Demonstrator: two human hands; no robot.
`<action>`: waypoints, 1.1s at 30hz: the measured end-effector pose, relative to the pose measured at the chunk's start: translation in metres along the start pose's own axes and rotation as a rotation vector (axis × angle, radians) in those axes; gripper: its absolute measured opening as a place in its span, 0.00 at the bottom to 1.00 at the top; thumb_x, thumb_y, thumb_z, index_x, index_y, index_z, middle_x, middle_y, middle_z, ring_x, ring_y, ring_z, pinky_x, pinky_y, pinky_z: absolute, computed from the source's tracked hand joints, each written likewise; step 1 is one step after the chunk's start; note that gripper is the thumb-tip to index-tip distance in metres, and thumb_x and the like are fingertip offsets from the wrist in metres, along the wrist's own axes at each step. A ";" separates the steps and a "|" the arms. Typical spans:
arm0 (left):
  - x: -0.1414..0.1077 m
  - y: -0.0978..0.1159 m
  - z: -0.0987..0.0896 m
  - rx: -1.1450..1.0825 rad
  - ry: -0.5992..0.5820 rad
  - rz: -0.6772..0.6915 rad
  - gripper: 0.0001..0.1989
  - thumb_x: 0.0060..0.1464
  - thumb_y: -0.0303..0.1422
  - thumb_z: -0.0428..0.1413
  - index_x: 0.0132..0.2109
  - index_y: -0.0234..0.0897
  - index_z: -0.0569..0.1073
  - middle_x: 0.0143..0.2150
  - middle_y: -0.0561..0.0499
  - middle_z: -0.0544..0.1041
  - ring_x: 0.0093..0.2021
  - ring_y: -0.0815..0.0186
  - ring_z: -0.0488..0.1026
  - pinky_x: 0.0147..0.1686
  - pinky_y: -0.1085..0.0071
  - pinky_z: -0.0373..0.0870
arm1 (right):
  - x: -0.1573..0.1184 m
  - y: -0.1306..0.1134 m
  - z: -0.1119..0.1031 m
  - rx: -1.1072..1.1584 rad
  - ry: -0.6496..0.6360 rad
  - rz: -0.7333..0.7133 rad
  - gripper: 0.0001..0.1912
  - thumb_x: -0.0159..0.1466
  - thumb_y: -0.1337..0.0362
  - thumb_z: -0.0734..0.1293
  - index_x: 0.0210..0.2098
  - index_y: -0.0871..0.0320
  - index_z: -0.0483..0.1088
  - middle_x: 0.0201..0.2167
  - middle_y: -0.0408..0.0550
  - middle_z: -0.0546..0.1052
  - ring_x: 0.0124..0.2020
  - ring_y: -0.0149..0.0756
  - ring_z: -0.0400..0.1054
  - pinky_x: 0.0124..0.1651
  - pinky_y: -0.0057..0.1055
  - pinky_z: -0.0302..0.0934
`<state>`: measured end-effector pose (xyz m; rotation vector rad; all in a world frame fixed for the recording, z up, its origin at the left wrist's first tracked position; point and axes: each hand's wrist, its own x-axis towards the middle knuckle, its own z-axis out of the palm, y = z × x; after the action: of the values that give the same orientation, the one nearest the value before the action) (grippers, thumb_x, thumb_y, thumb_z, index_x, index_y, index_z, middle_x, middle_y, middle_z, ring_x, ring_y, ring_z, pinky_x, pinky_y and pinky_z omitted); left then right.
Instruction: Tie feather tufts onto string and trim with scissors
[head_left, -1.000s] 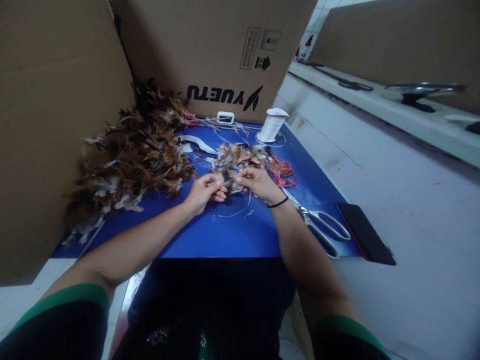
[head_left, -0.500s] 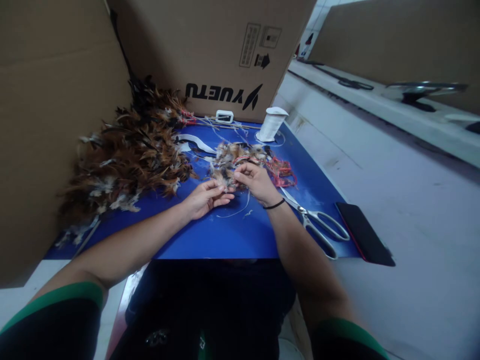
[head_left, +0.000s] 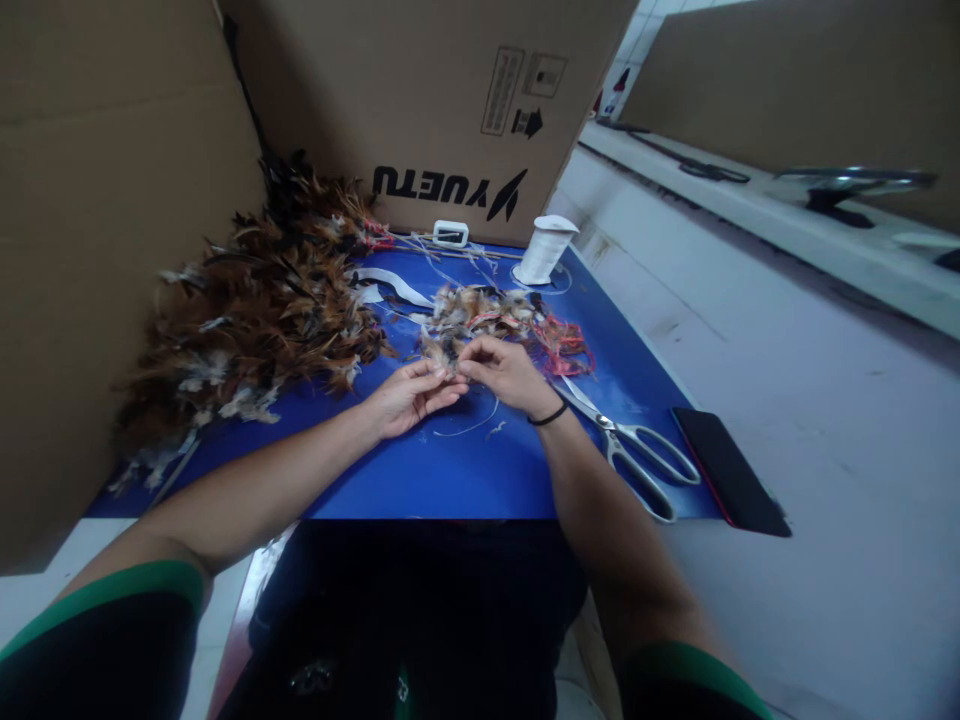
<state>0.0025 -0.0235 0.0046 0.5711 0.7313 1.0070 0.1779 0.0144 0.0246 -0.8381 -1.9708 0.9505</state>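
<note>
Near the middle of the blue table (head_left: 450, 480), my left hand (head_left: 415, 398) pinches the lower end of a small feather bunch (head_left: 442, 348) in pale brown, grey and black. My right hand (head_left: 502, 372), with a black band at the wrist, has thumb and forefinger closed at the right side of the same bunch, close to my left fingertips. Just behind lies a strip of fluffy feathers (head_left: 480, 305), with red string (head_left: 562, 345) at its right end. A thin white thread (head_left: 472, 428) curls on the table below my hands.
A big pile of brown feathers (head_left: 262, 310) fills the left side. Scissors (head_left: 622, 435) and a black phone (head_left: 727, 470) lie at the right. A white spool (head_left: 544, 250) and small white device (head_left: 450, 234) stand before a cardboard box (head_left: 427, 100).
My right hand has shifted slightly left and down, nearer to my left fingertips. My left hand has hardly moved and still pinches the bunch.
</note>
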 end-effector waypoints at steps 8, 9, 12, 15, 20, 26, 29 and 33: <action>0.004 -0.003 -0.003 0.064 0.009 0.034 0.05 0.52 0.20 0.57 0.28 0.28 0.73 0.28 0.45 0.79 0.30 0.69 0.78 0.35 0.76 0.76 | -0.002 -0.002 -0.001 -0.021 -0.050 -0.064 0.10 0.58 0.56 0.69 0.30 0.58 0.70 0.28 0.43 0.74 0.31 0.31 0.67 0.36 0.30 0.62; 0.005 -0.003 -0.003 0.069 0.013 0.045 0.05 0.51 0.20 0.58 0.28 0.27 0.73 0.27 0.45 0.79 0.29 0.70 0.77 0.35 0.77 0.76 | -0.002 -0.002 -0.002 -0.013 -0.048 -0.065 0.11 0.58 0.56 0.69 0.30 0.58 0.70 0.28 0.43 0.74 0.31 0.31 0.67 0.37 0.30 0.62; 0.006 -0.003 -0.005 0.092 0.022 0.069 0.03 0.48 0.21 0.61 0.28 0.27 0.74 0.26 0.47 0.78 0.27 0.72 0.76 0.34 0.77 0.76 | -0.002 -0.004 -0.001 0.036 -0.038 -0.033 0.12 0.56 0.55 0.70 0.30 0.58 0.69 0.28 0.43 0.74 0.30 0.31 0.68 0.36 0.31 0.63; 0.007 -0.003 -0.007 0.108 0.021 0.083 0.04 0.46 0.23 0.63 0.29 0.27 0.75 0.26 0.47 0.78 0.26 0.72 0.76 0.33 0.78 0.76 | -0.003 -0.005 0.000 0.092 -0.036 0.024 0.14 0.55 0.54 0.71 0.31 0.58 0.69 0.27 0.43 0.74 0.29 0.30 0.68 0.35 0.30 0.64; 0.006 -0.003 -0.006 0.134 0.011 0.090 0.05 0.46 0.24 0.64 0.29 0.27 0.74 0.25 0.47 0.77 0.27 0.70 0.77 0.32 0.77 0.76 | -0.002 -0.004 0.004 0.093 0.022 0.042 0.16 0.51 0.54 0.73 0.29 0.58 0.68 0.27 0.42 0.72 0.28 0.29 0.67 0.34 0.30 0.63; 0.004 -0.003 -0.003 0.160 -0.004 0.104 0.06 0.46 0.24 0.63 0.30 0.28 0.73 0.26 0.47 0.78 0.26 0.70 0.76 0.30 0.76 0.76 | 0.001 0.000 0.010 0.174 0.098 0.104 0.15 0.49 0.57 0.73 0.27 0.57 0.65 0.24 0.40 0.69 0.25 0.29 0.65 0.32 0.30 0.62; 0.003 -0.003 -0.003 0.138 0.008 0.114 0.07 0.46 0.25 0.64 0.31 0.29 0.72 0.27 0.48 0.78 0.26 0.69 0.77 0.29 0.75 0.76 | 0.003 0.001 0.011 0.224 0.192 0.111 0.15 0.47 0.59 0.73 0.27 0.56 0.64 0.25 0.39 0.68 0.26 0.28 0.62 0.31 0.29 0.62; 0.003 -0.002 -0.003 0.122 0.015 0.114 0.07 0.47 0.24 0.63 0.30 0.30 0.71 0.27 0.49 0.77 0.25 0.70 0.76 0.27 0.76 0.76 | 0.005 0.000 0.011 0.327 0.311 0.096 0.16 0.46 0.61 0.74 0.29 0.56 0.64 0.28 0.40 0.68 0.29 0.28 0.63 0.35 0.29 0.63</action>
<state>0.0025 -0.0217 0.0009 0.7183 0.7846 1.0777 0.1664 0.0146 0.0217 -0.8395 -1.4734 1.0896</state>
